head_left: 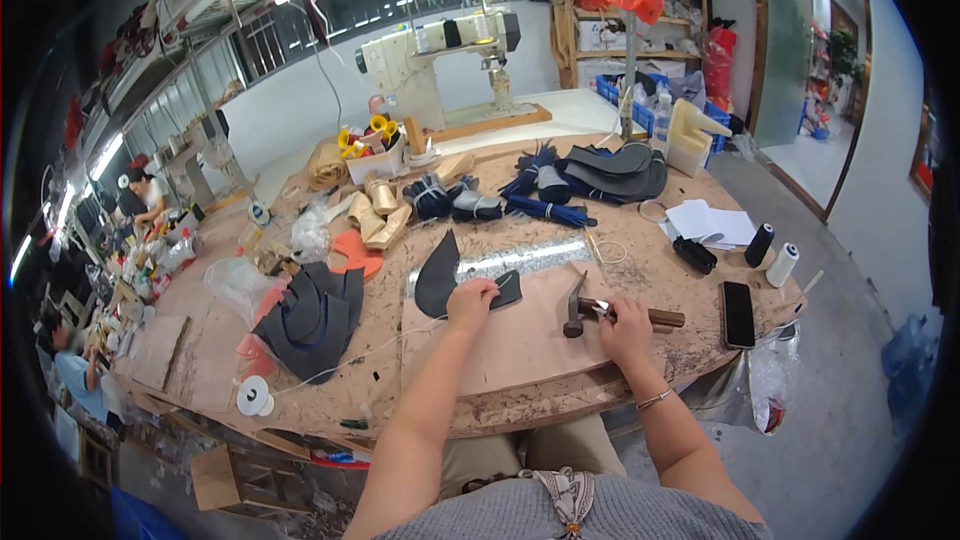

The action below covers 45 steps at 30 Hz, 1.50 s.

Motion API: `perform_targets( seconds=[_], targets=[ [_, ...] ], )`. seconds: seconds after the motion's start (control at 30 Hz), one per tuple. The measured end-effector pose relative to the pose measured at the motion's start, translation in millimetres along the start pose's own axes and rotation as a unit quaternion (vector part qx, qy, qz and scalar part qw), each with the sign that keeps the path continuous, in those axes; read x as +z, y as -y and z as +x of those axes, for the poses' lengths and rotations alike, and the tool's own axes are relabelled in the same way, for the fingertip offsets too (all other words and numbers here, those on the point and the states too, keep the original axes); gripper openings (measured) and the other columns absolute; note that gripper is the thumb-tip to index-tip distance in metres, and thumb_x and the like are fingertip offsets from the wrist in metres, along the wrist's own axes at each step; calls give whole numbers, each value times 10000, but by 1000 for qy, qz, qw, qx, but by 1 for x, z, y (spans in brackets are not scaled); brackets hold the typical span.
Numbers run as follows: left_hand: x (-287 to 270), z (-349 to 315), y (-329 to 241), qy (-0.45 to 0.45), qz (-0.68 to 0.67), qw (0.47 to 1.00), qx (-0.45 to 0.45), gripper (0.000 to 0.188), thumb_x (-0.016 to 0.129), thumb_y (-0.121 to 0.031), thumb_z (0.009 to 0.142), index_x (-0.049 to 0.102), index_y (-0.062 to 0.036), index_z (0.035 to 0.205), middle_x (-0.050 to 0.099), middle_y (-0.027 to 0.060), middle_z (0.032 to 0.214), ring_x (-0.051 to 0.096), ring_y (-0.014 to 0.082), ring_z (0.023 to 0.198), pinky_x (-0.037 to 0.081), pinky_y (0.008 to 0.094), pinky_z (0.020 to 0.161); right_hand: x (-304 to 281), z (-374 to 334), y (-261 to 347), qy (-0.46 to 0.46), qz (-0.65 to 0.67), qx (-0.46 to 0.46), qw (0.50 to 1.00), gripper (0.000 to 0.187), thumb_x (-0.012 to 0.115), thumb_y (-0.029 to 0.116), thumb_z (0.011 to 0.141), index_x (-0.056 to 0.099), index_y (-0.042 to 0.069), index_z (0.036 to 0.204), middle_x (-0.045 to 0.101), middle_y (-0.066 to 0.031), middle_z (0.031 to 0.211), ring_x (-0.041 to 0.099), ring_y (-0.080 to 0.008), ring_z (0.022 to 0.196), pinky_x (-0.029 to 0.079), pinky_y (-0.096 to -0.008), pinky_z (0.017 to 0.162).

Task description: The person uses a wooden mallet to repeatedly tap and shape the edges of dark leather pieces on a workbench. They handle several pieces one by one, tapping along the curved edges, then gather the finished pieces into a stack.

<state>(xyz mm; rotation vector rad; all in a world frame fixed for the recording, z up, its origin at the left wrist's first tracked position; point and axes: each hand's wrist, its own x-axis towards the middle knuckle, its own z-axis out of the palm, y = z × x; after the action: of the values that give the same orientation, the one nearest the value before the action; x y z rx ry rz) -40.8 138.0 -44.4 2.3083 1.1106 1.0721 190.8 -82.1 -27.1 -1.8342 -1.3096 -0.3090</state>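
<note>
My left hand (472,305) is closed in a pinch on a thin white cord (385,341), over a curved dark grey material piece (436,278). The cord trails left to a white spool (254,396) near the table's front edge. Under the piece lie a pale board (480,360) and a shiny metal plate (540,258). On the right, my right hand (627,328) is closed beside a hammer (573,320), whose wooden handle (668,318) passes by or under the fingers. A small metallic thing (598,308) shows at the fingertips; its kind is unclear.
Stacked dark grey pieces (312,315) lie left. Bundled blue strips (540,180) and a sewing machine (440,60) are beyond. A phone (738,315), black thread cone (760,245), white cone (783,265) and papers (710,223) lie right. People work far left.
</note>
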Motion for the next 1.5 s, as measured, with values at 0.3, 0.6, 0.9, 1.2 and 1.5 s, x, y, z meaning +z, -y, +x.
perform_targets(
  seconds=[0.3,0.6,0.9,1.2,1.5],
  targets=[
    [-24,-8,-8,-141,-212,967,8,133,793,-78,782,749,-45,902,714,46,853,587,104,652,462,247,599,-21,82,-20,170,-52,175,968,365,736,372,806,702,64,998,704,-150,985,666,-342,919,522,-424,815],
    [-93,-130,-41,-108,-66,992,-9,78,774,-66,803,722,-57,861,672,71,775,608,167,606,467,293,542,60,87,61,189,59,-101,975,421,788,320,769,682,101,1113,643,-96,1181,551,-313,1172,431,-436,1002],
    [-92,-150,-41,-37,34,994,96,97,704,-142,837,707,-141,934,659,47,861,665,266,773,535,381,661,163,77,136,272,134,-216,928,252,671,335,877,739,111,973,708,-135,986,649,-351,962,519,-441,842],
    [-94,-147,-48,-54,16,993,107,66,731,-121,817,720,-89,874,679,59,816,668,265,764,532,360,652,161,120,127,-11,163,-77,984,177,562,184,957,669,55,899,673,-173,911,639,-397,847,513,-475,761],
    [-98,-168,-46,-253,-137,958,16,118,691,-6,864,693,-58,969,629,84,770,559,189,604,453,300,547,61,3,112,272,124,-356,885,210,661,114,832,663,81,1039,681,-89,1106,634,-274,1086,487,-416,953]
  ],
)
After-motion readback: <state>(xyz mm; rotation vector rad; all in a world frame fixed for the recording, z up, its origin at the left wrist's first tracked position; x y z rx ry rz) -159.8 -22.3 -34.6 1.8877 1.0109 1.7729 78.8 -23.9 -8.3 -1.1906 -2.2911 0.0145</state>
